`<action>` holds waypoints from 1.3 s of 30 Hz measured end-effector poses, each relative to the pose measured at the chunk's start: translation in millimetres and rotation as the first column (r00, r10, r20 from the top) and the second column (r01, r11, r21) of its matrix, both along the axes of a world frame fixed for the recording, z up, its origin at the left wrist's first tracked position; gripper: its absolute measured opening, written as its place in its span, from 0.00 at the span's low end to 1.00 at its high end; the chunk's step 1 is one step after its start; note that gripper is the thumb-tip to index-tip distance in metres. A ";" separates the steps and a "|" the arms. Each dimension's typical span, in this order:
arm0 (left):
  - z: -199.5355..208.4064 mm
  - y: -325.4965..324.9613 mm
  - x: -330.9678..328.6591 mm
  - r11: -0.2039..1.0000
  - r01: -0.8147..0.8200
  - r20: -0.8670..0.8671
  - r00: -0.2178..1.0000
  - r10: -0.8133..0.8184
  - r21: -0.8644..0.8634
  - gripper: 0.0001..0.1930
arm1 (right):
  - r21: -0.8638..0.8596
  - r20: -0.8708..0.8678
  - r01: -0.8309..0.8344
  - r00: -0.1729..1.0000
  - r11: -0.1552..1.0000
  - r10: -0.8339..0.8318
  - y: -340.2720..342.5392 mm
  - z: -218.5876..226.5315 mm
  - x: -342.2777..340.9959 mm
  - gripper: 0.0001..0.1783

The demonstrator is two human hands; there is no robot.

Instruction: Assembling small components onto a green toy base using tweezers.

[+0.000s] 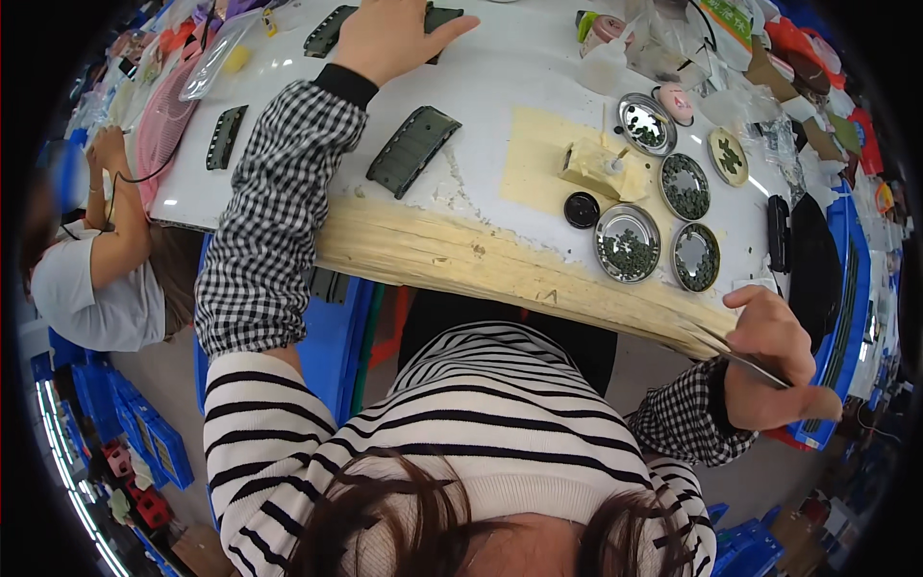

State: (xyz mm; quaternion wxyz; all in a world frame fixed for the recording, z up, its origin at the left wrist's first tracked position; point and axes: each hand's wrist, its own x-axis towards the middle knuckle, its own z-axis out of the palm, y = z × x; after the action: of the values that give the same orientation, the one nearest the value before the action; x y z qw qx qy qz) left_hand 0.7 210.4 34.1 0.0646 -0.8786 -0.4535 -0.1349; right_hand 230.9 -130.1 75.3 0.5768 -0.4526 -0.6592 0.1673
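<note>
From my remote seat, I see the right hand (774, 356) grasping metal tweezers (751, 364) between its fingers, just beyond the near edge of the surface (481, 77); their long axis slants, tips pointing forward and left. The left hand (392, 40) lies over dark green pieces (330, 30) at the far edge, thumb spread rightward; I cannot tell whether its other fingers grip. A curved green panel (413, 151) lies nearer, its long axis running diagonally from near left to far right. A bright packet (728, 29) at far right bears printed characters. Metal dishes (627, 242) of dark bits and a yellowish block (594, 167) stand between the panel and the tweezers.
</note>
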 end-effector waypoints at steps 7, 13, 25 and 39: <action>-24.5 12.3 8.8 0.960 0.268 0.050 0.961 -0.272 0.084 0.13 | -0.292 0.087 0.403 0.914 0.867 -0.396 -8.5 -23.6 -5.8 0.27; 17.3 -70.8 -28.7 0.775 0.580 0.909 0.417 -0.019 -0.250 0.14 | -0.416 0.083 0.389 0.917 0.822 -0.391 17.2 -69.8 -8.6 0.08; -17.4 -189.6 -35.2 0.244 0.883 0.625 0.069 0.777 -0.401 0.20 | -0.271 0.267 0.464 0.878 0.844 -0.397 31.2 -92.2 -4.4 0.05; -26.3 -214.6 -16.6 -0.074 0.849 0.593 0.425 0.684 -0.523 0.14 | -0.249 -0.147 0.083 0.981 0.965 -0.123 36.2 -57.8 -36.0 0.10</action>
State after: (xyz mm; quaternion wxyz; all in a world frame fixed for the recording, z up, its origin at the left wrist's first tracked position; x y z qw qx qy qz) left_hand -15.8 -4.2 7.8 -0.8628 -0.3967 -0.2427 -0.1982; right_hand 194.9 -93.8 17.5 0.5769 -0.5380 -0.5606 0.2520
